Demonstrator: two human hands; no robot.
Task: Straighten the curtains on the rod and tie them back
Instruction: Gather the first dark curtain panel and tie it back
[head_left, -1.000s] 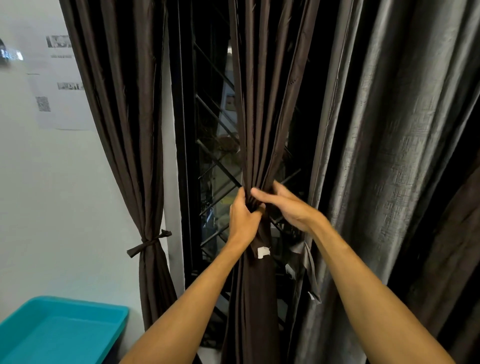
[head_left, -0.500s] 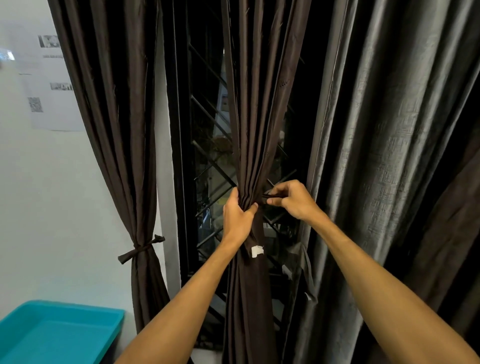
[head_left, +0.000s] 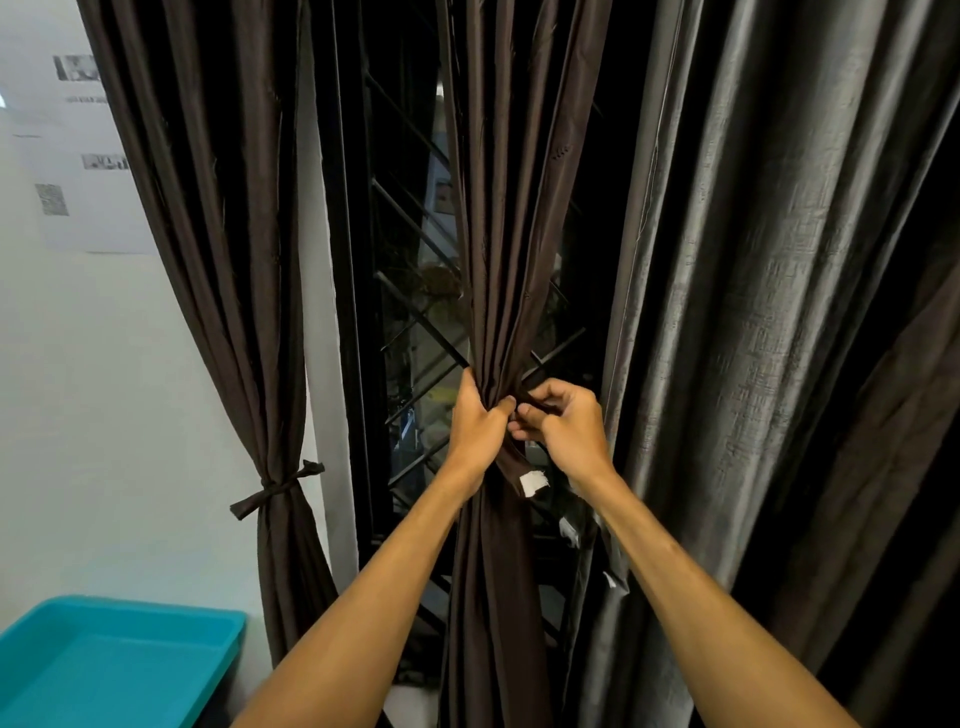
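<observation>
A dark brown curtain (head_left: 506, 218) hangs in the middle, gathered into a narrow bunch at waist height. My left hand (head_left: 475, 421) grips that bunch from the left side. My right hand (head_left: 563, 426) pinches a thin dark tie-back strip (head_left: 530, 397) that comes round the bunch from the right. A loose end of the strip with a white tag (head_left: 532, 483) hangs just below my hands. The left brown curtain (head_left: 218, 249) is bound with a knotted tie (head_left: 278, 488).
A grey textured curtain (head_left: 769, 312) hangs loose on the right. Behind the curtains is a dark window with a diagonal metal grille (head_left: 415, 332). A turquoise plastic tub (head_left: 114, 670) stands at the lower left below a white wall with paper sheets (head_left: 78, 171).
My right hand went from lying flat across the bunch to curling its fingers and pinching the tie strip close to my left thumb. The left hand kept its grip.
</observation>
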